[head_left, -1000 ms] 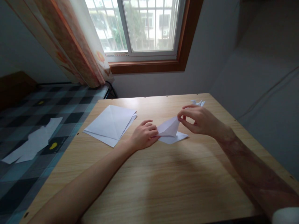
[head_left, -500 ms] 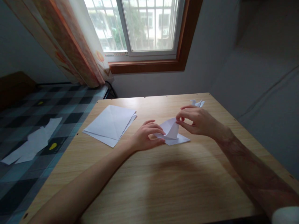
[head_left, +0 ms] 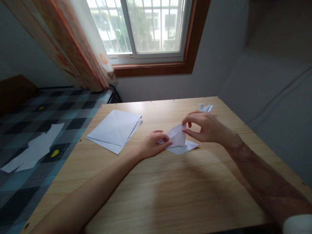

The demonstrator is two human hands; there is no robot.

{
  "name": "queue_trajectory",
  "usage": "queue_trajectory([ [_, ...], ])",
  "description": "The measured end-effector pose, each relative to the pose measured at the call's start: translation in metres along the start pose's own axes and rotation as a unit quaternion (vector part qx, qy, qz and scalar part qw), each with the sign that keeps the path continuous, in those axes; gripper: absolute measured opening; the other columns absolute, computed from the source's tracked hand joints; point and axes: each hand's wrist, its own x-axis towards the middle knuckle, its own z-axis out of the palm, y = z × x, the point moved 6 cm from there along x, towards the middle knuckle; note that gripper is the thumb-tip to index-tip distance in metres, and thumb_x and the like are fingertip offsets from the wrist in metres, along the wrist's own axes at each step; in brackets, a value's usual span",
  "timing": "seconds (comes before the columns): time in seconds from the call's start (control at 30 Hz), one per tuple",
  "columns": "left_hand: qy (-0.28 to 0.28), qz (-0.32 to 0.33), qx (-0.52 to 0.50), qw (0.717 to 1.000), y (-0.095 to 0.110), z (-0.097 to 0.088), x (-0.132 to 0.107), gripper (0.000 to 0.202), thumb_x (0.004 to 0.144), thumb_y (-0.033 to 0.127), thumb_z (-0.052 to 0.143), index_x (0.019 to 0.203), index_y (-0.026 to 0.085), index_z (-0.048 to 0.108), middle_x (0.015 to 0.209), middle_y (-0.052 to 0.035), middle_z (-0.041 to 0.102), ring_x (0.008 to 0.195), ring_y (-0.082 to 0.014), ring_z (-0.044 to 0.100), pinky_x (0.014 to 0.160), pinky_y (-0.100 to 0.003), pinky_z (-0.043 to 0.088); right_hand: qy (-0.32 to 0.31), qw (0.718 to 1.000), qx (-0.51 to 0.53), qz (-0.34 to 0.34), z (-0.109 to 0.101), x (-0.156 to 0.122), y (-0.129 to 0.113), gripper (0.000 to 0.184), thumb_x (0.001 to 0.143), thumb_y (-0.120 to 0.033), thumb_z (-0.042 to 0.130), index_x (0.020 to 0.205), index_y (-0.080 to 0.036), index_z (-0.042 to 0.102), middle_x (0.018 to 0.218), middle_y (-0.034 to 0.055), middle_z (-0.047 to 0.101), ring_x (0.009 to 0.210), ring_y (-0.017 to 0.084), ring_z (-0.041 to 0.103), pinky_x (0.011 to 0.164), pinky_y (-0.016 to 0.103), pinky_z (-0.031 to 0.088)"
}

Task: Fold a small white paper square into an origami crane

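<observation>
A partly folded sheet of white paper lies on the wooden table, with one flap raised from its flat lower layer. My left hand pinches the left end of the paper between thumb and fingers, hiding that corner. At the top of the raised flap, the thumb and forefinger of my right hand grip its edge. Just behind my right hand stands a small folded paper bird, partly covered by the fingers.
Several white paper sheets with creases are stacked on the table's left side. Left of the table is a bed with a checked cover, where cut paper scraps lie. A window and a curtain are behind.
My left thumb and fingers have closed onto the paper's left end. The raised flap has opened wider and flattened, while my right hand has shifted very slightly left.
</observation>
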Motion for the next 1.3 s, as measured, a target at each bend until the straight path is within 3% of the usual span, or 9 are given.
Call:
queue_trajectory([
  [0.1, -0.011, -0.007, -0.015, 1.000, 0.002, 0.000, -0.001, 0.032, 0.106, 0.050, 0.069, 0.096, 0.022, 0.079, 0.086, 0.0039, 0.080, 0.078, -0.0137, 0.071, 0.131, -0.047, 0.038, -0.006, 1.000, 0.004, 0.007, 0.005, 0.000, 0.001, 0.011, 0.102, -0.032, 0.071, 0.106, -0.022, 0.068, 0.087, 0.0032, 0.073, 0.079, 0.023, 0.071, 0.084, 0.038, 0.053],
  [0.27, -0.064, 0.017, -0.037, 0.997, 0.007, 0.007, -0.003, 0.026, 0.099, 0.051, 0.080, 0.107, 0.025, 0.080, 0.103, 0.0024, 0.084, 0.101, -0.0173, 0.077, 0.137, -0.049, 0.025, -0.011, 1.000, 0.012, 0.012, 0.013, -0.001, 0.003, 0.006, 0.102, -0.027, 0.070, 0.107, -0.023, 0.068, 0.088, 0.0029, 0.075, 0.080, 0.023, 0.071, 0.084, 0.037, 0.053],
  [0.43, -0.108, 0.066, -0.035, 0.991, 0.011, 0.015, -0.003, 0.025, 0.107, 0.047, 0.070, 0.104, 0.025, 0.080, 0.114, -0.0026, 0.082, 0.113, -0.0194, 0.075, 0.137, -0.046, 0.023, -0.010, 1.000, 0.017, 0.014, 0.017, -0.002, 0.004, 0.006, 0.102, -0.027, 0.070, 0.107, -0.023, 0.067, 0.090, 0.0026, 0.075, 0.081, 0.022, 0.072, 0.083, 0.036, 0.053],
  [0.57, -0.101, 0.064, -0.044, 0.992, 0.010, 0.016, -0.003, 0.028, 0.108, 0.048, 0.067, 0.106, 0.024, 0.080, 0.119, -0.0055, 0.080, 0.116, -0.0206, 0.074, 0.138, -0.048, 0.021, -0.012, 1.000, 0.015, 0.015, 0.019, -0.002, 0.005, 0.007, 0.101, -0.026, 0.071, 0.107, -0.024, 0.067, 0.089, 0.0016, 0.075, 0.081, 0.022, 0.072, 0.083, 0.036, 0.052],
  [0.77, -0.075, 0.033, -0.100, 0.992, 0.010, 0.019, -0.002, 0.031, 0.094, 0.053, 0.085, 0.100, 0.023, 0.081, 0.119, -0.0043, 0.080, 0.121, -0.0237, 0.072, 0.139, -0.051, 0.019, -0.009, 1.000, 0.022, 0.017, 0.017, -0.001, 0.003, 0.006, 0.101, -0.025, 0.071, 0.104, -0.024, 0.066, 0.088, 0.0014, 0.076, 0.083, 0.022, 0.073, 0.084, 0.037, 0.053],
  [1.03, -0.085, 0.007, -0.109, 0.990, 0.012, 0.022, -0.001, 0.033, 0.096, 0.055, 0.081, 0.096, 0.022, 0.080, 0.096, 0.0011, 0.082, 0.111, -0.0221, 0.075, 0.139, -0.052, 0.019, -0.009, 0.999, 0.028, 0.016, 0.017, -0.001, 0.003, 0.006, 0.101, -0.026, 0.071, 0.104, -0.024, 0.066, 0.088, 0.0015, 0.075, 0.082, 0.022, 0.073, 0.083, 0.036, 0.053],
  [1.13, -0.082, 0.010, -0.110, 0.990, 0.016, 0.022, -0.001, 0.033, 0.098, 0.056, 0.079, 0.098, 0.022, 0.079, 0.098, 0.0013, 0.081, 0.109, -0.0214, 0.075, 0.140, -0.052, 0.019, -0.010, 0.999, 0.029, 0.015, 0.017, -0.001, 0.003, 0.006, 0.101, -0.025, 0.070, 0.104, -0.024, 0.065, 0.088, 0.0015, 0.075, 0.082, 0.022, 0.073, 0.084, 0.036, 0.053],
  [1.3, -0.051, 0.049, -0.122, 0.990, 0.023, 0.019, 0.002, 0.032, 0.106, 0.048, 0.068, 0.099, 0.020, 0.080, 0.103, -0.0035, 0.082, 0.110, -0.0220, 0.074, 0.135, -0.048, 0.032, -0.002, 1.000, 0.030, 0.008, 0.017, -0.001, 0.003, 0.007, 0.101, -0.025, 0.070, 0.105, -0.024, 0.064, 0.089, 0.0015, 0.075, 0.081, 0.021, 0.073, 0.083, 0.036, 0.053],
])
